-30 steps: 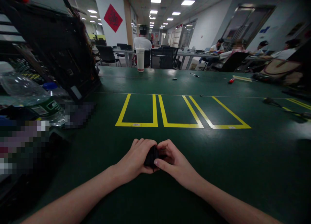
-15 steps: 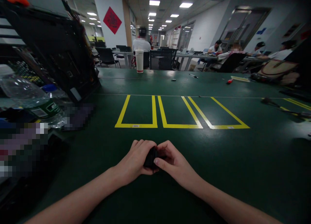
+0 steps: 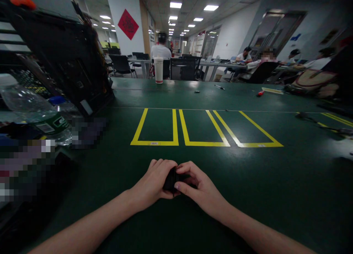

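A small black object (image 3: 170,180) is held between my hands, low in the middle of the head view; its kind I cannot make out. My left hand (image 3: 154,178) wraps round its left side, fingers over the top and thumb below. My right hand (image 3: 196,184) pinches its right edge with thumb and bent forefinger. The other right fingers curl inward behind it, partly hidden. Both hands are close to the dark green table (image 3: 209,224), in front of yellow tape outlines (image 3: 154,143).
At the left stand a clear plastic bottle (image 3: 27,103) and a large black equipment case (image 3: 74,63). Farther back are a white cup (image 3: 159,69), a pen (image 3: 220,87) and a red object (image 3: 260,94). A cable (image 3: 325,125) lies at right. Several people sit beyond the table.
My right thumb and forefinger have shifted slightly on the black object's right edge. My left hand keeps its hold. The camera view has tilted a little.
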`<action>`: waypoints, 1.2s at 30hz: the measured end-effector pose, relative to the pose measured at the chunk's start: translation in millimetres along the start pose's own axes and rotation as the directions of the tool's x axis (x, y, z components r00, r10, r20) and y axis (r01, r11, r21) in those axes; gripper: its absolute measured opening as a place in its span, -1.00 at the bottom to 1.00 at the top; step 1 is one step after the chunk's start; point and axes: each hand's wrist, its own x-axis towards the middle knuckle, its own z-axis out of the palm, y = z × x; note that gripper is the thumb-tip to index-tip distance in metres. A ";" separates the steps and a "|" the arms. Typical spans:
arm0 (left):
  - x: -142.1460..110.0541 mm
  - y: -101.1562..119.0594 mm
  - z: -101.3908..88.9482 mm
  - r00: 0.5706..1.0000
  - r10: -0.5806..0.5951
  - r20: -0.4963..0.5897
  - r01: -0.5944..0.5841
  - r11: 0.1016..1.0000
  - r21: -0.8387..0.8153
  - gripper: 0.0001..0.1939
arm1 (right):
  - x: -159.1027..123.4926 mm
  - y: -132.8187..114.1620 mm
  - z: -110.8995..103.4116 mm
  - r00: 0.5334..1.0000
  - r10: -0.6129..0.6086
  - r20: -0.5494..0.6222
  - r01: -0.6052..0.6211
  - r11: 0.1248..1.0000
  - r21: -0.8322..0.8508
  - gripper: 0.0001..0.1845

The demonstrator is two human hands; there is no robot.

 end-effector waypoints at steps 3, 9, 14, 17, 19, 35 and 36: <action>0.5 -1.1 1.3 1.000 -0.016 0.005 0.015 1.000 0.003 -0.47 | 0.9 0.1 -0.3 0.999 0.036 0.002 -0.036 0.999 -0.015 -0.71; -0.4 -3.6 3.2 1.000 -0.024 0.012 0.024 1.000 -0.010 -0.44 | -1.2 -1.8 -0.1 0.998 -0.006 0.059 0.008 0.999 -0.046 -0.73; -0.8 -1.8 1.1 1.000 -0.001 0.007 0.001 1.000 0.000 -0.46 | -1.3 -0.6 0.2 0.998 -0.029 0.054 0.029 1.000 0.000 -0.75; -0.5 -1.0 0.4 1.000 0.011 -0.002 -0.011 1.000 0.012 -0.47 | -0.5 0.6 0.2 0.999 -0.007 0.048 0.005 0.999 0.052 -0.77; -0.6 -1.1 0.5 1.000 0.005 0.002 -0.005 1.000 0.004 -0.47 | -0.3 0.6 -0.1 0.999 0.006 0.032 -0.007 0.999 0.044 -0.74; -1.0 -0.5 -0.2 1.000 0.022 -0.007 -0.022 1.000 -0.001 -0.47 | 0.0 3.7 1.0 0.998 -0.052 0.044 0.050 0.998 0.047 -0.77; -1.3 -0.7 -0.1 1.000 0.020 -0.006 -0.020 1.000 -0.006 -0.47 | 0.1 3.4 0.9 0.998 -0.039 0.040 0.037 0.998 0.047 -0.76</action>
